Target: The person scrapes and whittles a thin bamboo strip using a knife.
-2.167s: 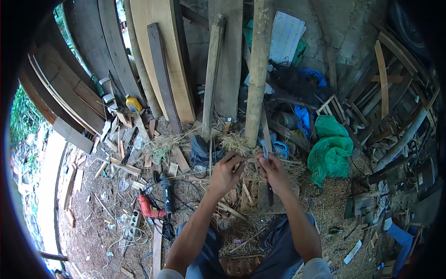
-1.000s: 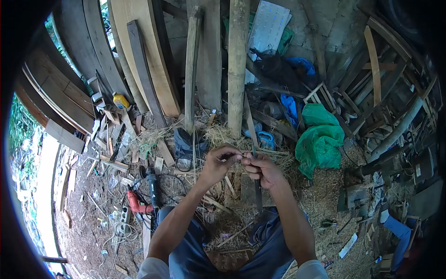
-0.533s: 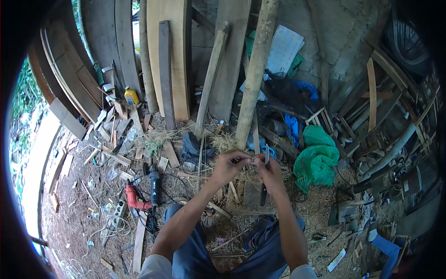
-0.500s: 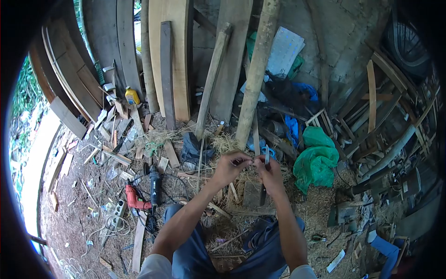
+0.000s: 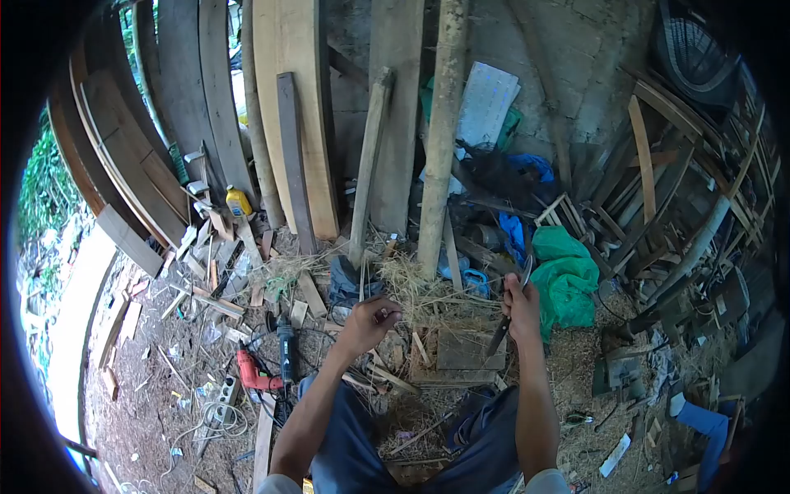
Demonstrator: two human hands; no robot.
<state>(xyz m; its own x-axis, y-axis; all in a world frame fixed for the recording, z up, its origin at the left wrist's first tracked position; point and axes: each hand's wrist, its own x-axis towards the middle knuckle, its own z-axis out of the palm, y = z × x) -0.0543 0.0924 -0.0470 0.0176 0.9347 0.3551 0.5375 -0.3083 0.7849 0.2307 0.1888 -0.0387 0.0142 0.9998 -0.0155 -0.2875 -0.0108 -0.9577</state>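
My right hand (image 5: 522,311) is wrapped round a knife (image 5: 497,337). Its dark handle sticks out below the fist, and a pale curved blade rises above the thumb beside the green plastic bag (image 5: 564,276). To the left, over the straw (image 5: 411,284), my left hand (image 5: 370,324) has its fingers curled with thumb and fingertips close together. Whatever sits in that pinch is too small to name. Below and between the hands lies a wooden block (image 5: 469,351) on the ground, in front of my knees.
A red power drill (image 5: 257,372), a dark angle grinder (image 5: 285,350) and a power strip (image 5: 230,395) with tangled cord lie at left. Planks (image 5: 300,165) and a pole (image 5: 444,140) lean on the back wall. A yellow bottle (image 5: 238,201) stands among offcuts; scrap wood piles up right.
My hands were together in front of me; now they are apart, the left moved left and down, the right moved right with the knife. The view has shifted slightly.
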